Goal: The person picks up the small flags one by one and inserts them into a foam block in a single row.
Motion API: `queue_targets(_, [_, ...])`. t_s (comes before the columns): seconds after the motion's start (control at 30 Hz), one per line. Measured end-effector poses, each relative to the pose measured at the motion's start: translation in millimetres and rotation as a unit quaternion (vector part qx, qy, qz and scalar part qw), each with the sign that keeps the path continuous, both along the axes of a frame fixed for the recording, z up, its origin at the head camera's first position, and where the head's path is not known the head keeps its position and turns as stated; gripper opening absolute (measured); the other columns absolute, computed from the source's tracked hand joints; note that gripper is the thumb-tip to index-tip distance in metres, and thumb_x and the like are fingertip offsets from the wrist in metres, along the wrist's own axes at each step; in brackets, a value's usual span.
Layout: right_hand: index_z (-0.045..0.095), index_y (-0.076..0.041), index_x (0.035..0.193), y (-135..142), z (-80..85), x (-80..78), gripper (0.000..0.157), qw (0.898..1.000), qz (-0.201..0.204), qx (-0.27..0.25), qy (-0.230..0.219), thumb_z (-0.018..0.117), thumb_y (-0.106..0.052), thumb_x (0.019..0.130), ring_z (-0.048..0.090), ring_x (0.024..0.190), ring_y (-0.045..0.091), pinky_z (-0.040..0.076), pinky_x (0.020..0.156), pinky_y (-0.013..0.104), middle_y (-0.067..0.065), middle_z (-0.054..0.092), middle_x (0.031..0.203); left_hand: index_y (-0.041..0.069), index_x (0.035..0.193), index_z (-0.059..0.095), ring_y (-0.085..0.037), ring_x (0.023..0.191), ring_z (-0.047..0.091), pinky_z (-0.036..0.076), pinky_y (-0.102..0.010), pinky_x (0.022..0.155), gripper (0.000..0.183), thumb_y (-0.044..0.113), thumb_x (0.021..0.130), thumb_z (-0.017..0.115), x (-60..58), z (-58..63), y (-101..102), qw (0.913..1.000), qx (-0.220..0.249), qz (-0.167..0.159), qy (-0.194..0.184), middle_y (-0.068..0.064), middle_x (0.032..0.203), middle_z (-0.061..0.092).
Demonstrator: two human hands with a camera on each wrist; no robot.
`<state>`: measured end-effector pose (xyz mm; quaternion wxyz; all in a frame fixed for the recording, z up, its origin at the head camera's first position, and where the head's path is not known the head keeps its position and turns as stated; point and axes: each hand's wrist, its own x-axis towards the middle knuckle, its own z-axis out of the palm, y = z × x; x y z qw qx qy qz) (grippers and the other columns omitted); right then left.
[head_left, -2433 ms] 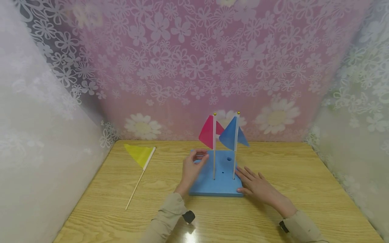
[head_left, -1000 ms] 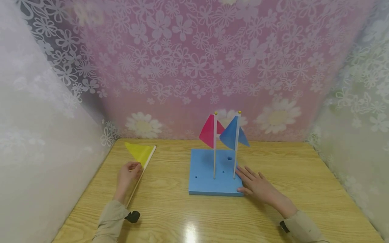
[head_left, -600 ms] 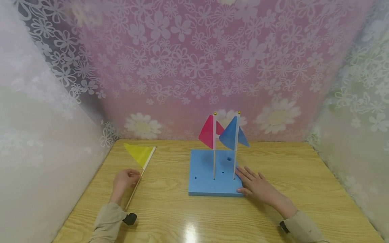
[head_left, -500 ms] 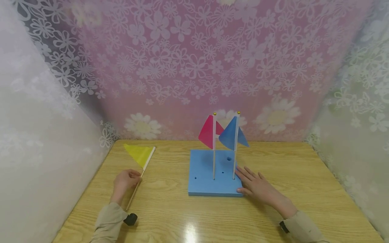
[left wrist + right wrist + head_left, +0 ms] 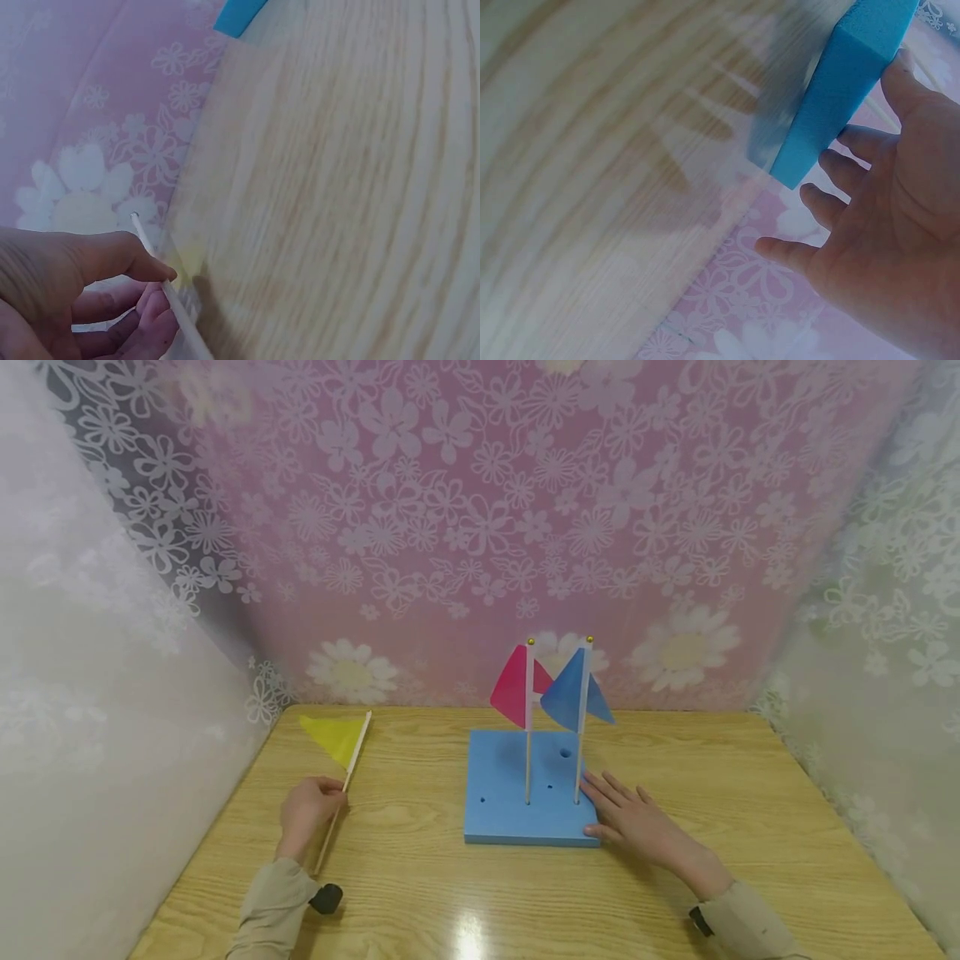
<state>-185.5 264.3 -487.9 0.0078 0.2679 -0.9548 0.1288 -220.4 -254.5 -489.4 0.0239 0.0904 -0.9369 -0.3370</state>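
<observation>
My left hand (image 5: 307, 810) pinches the thin wooden stick of a yellow flag (image 5: 333, 737) between thumb and fingers, just below the cloth. The stick (image 5: 177, 306) passes between thumb and fingertips in the left wrist view. My right hand (image 5: 637, 818) lies with spread, straight fingers against the right edge of a blue foam board (image 5: 498, 822). In the right wrist view its fingers meet the side of the blue board (image 5: 832, 97). A red flag (image 5: 513, 689) and a blue flag (image 5: 566, 693) stand upright in holes in the board.
The board shows several further holes, one larger near its back right. It rests on a wood-grain table (image 5: 405, 893). A pink floral cloth (image 5: 450, 568) hangs behind, with pale walls (image 5: 112, 735) on both sides.
My left hand left the board's left side, reached the yellow flag, slid down to its stick and gripped it. The flag has shifted slightly left with its top tilted. The right hand stayed.
</observation>
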Motion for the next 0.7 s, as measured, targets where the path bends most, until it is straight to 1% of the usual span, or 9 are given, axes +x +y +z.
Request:
queue_targets(0.07, [0.037, -0.008, 0.157, -0.1, 0.1, 0.1, 0.07, 1.0, 0.0, 0.0, 0.0, 0.058, -0.045, 0.101, 0.031, 0.147, 0.044, 0.029, 0.107, 0.078, 0.016, 0.034, 0.162, 0.0, 0.106, 0.076, -0.02, 0.074, 0.068, 0.051, -0.031, 0.062, 0.026, 0.014, 0.087, 0.067, -0.3, 1.4, -0.5, 0.9999, 0.009, -0.003, 0.005, -0.01, 0.09, 0.076])
queue_targets(0.17, [0.038, -0.008, 0.157, -0.8, 0.8, 0.2, 0.07, 1.0, 0.001, -0.001, 0.001, 0.058, -0.045, 0.101, 0.031, 0.147, 0.044, 0.029, 0.106, 0.078, 0.016, 0.035, 0.162, -0.002, 0.11, 0.074, -0.026, 0.081, 0.071, 0.054, -0.034, 0.068, 0.027, 0.015, 0.091, 0.068, -1.0, 4.2, -1.1, 0.9996, 0.021, -0.013, 0.015, -0.015, 0.097, 0.076])
queue_targets(0.23, [0.037, -0.008, 0.157, -0.8, 0.9, 0.4, 0.07, 1.0, 0.0, -0.001, 0.0, 0.058, -0.045, 0.101, 0.031, 0.147, 0.044, 0.029, 0.106, 0.078, 0.016, 0.034, 0.162, -0.005, 0.114, 0.071, -0.027, 0.08, 0.072, 0.058, -0.035, 0.069, 0.029, 0.013, 0.093, 0.067, -2.5, 5.8, -0.7, 0.9986, 0.049, -0.015, 0.017, -0.019, 0.102, 0.075])
queue_targets(0.3, [0.038, -0.008, 0.157, -1.1, 1.1, 0.4, 0.07, 1.0, -0.001, -0.002, 0.0, 0.058, -0.045, 0.101, 0.031, 0.147, 0.044, 0.029, 0.106, 0.078, 0.016, 0.034, 0.162, -0.008, 0.119, 0.068, -0.029, 0.082, 0.073, 0.061, -0.036, 0.072, 0.031, 0.012, 0.096, 0.066, -4.5, 7.7, 0.3, 0.9956, 0.091, -0.018, 0.016, -0.024, 0.107, 0.073])
queue_targets(0.37, [0.037, -0.009, 0.157, -1.1, 0.9, 0.4, 0.07, 1.0, -0.002, -0.002, 0.0, 0.058, -0.045, 0.101, 0.03, 0.148, 0.044, 0.029, 0.107, 0.078, 0.015, 0.034, 0.162, -0.011, 0.123, 0.064, -0.031, 0.086, 0.074, 0.063, -0.038, 0.073, 0.032, 0.009, 0.098, 0.064, -5.7, 9.9, 2.4, 0.9894, 0.144, -0.018, 0.014, -0.028, 0.113, 0.07])
queue_targets(0.4, [0.037, -0.009, 0.157, -1.1, 0.8, 0.3, 0.07, 1.0, -0.002, -0.001, -0.001, 0.058, -0.045, 0.101, 0.03, 0.148, 0.044, 0.029, 0.107, 0.078, 0.015, 0.034, 0.162, -0.012, 0.126, 0.062, -0.032, 0.088, 0.074, 0.064, -0.038, 0.073, 0.034, 0.008, 0.099, 0.064, -6.6, 10.6, 3.6, 0.9846, 0.173, -0.018, 0.014, -0.03, 0.115, 0.068])
queue_targets(0.5, [0.037, -0.009, 0.157, -1.2, 0.3, 0.0, 0.07, 1.0, -0.003, -0.001, -0.002, 0.058, -0.045, 0.101, 0.03, 0.148, 0.044, 0.029, 0.107, 0.078, 0.015, 0.034, 0.162, -0.012, 0.13, 0.059, -0.035, 0.1, 0.071, 0.063, -0.041, 0.08, 0.036, 0.006, 0.1, 0.063, -7.1, 14.0, 8.8, 0.9727, 0.231, -0.013, 0.015, -0.031, 0.123, 0.065])
queue_targets(0.57, [0.037, -0.009, 0.158, -0.7, -0.2, 0.0, 0.07, 1.0, -0.004, 0.0, -0.002, 0.058, -0.045, 0.102, 0.03, 0.148, 0.044, 0.028, 0.107, 0.078, 0.015, 0.033, 0.162, -0.012, 0.132, 0.057, -0.035, 0.104, 0.07, 0.063, -0.041, 0.081, 0.037, 0.006, 0.1, 0.064, -7.4, 16.4, 13.4, 0.966, 0.258, -0.01, 0.019, -0.032, 0.126, 0.064])
queue_targets(0.7, [0.037, -0.009, 0.158, -0.8, -0.2, 0.1, 0.07, 1.0, -0.005, -0.002, -0.004, 0.057, -0.045, 0.101, 0.03, 0.148, 0.044, 0.028, 0.107, 0.078, 0.015, 0.033, 0.163, -0.011, 0.131, 0.059, -0.035, 0.104, 0.07, 0.063, -0.041, 0.081, 0.037, 0.005, 0.098, 0.066, -8.9, 20.0, 24.7, 0.9578, 0.285, -0.008, 0.037, -0.031, 0.126, 0.064])
